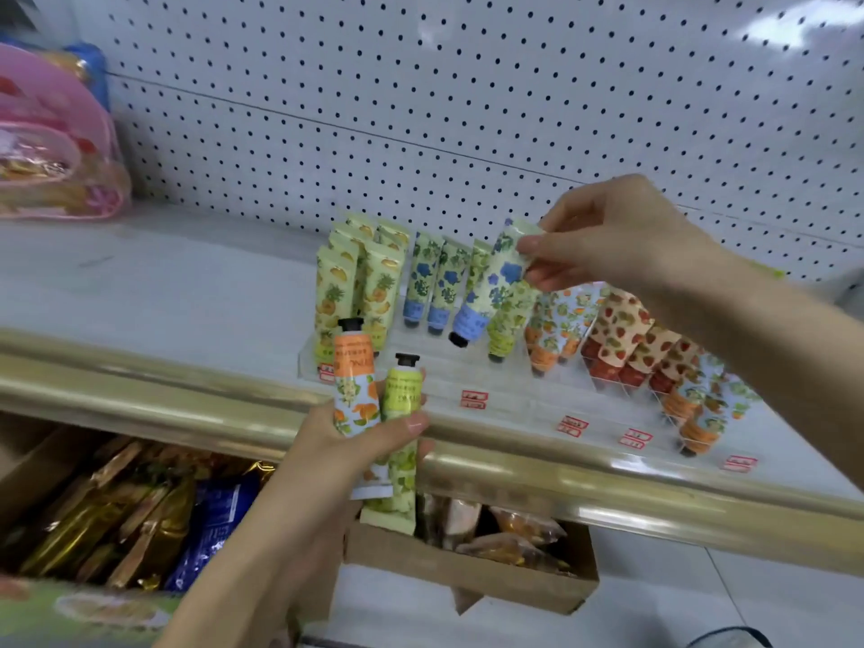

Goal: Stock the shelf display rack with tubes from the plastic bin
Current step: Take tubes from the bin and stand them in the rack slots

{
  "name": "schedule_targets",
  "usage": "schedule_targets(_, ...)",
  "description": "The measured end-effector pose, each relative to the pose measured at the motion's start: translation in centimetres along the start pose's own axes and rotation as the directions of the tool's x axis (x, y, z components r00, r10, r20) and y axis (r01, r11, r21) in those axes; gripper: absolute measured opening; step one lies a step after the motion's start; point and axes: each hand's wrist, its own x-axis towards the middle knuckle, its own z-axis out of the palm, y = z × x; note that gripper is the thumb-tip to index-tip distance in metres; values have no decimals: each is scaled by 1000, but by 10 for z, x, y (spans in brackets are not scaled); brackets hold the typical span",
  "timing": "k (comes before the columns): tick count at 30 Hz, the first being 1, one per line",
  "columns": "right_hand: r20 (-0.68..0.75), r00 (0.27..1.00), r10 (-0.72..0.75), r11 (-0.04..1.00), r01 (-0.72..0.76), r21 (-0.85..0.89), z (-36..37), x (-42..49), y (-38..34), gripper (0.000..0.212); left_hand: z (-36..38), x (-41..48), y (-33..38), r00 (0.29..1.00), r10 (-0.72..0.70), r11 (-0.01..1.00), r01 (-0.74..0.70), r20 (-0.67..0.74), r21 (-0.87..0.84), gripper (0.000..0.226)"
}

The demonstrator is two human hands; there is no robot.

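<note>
Head camera, looking down on a shop shelf [163, 282]. The right grip [617, 236] pinches the flat crimped end of a blue-flowered tube [495, 282] between thumb and fingers. The tube hangs tilted, below and to the left of that grip, with its black cap down. The cap is at the clear display rack [514, 381], just beside the blue-flowered tubes already standing there [430, 282]. Whether the cap touches the rack cannot be told.

The left grip [327, 460], lower and nearer the person, is curled round two tubes held cap up. They are an orange-printed tube [355, 390] and a yellow-green tube [404, 404], side by side and touching.

These look like small cream tubes, probably light, with soft squeezable bodies and smooth, perhaps slippery skin. The stiff crimp or the hard cap seems the safest place to hold. Pressure on the middle would likely dent the tube.

Left of the right grip stand pineapple-printed tubes [336, 292]. Below it and to its right lean strawberry-printed tubes [626, 339]. The rows are packed close, so the tubes beside the slot could be knocked over.

Red price labels [473, 398] line the rack's front, and a pegboard [421, 86] rises behind the right grip. Far left of both grips lies a pink bag [51, 147]. Beneath the left grip, under the shelf's gold edge [140, 395], sits a cardboard box [467, 572] of snack packets. The plastic bin is not in view.
</note>
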Motion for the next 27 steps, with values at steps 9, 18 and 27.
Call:
schedule_targets(9, -141, 936, -322, 906, 262, -331, 66, 29, 16, 16, -29, 6, -2, 996, 75, 967, -63, 39, -249, 55)
schedule_targets(18, -93, 972, -218, 931, 178, -320, 87, 40, 23, 15, -42, 8, 1, 989, 138, 916, -109, 48, -386, 82)
schedule_targets(27, -76, 981, -178, 913, 135, -386, 90, 45, 17, 17, -48, 7, -4, 991, 112, 931, -81, 67, -357, 50)
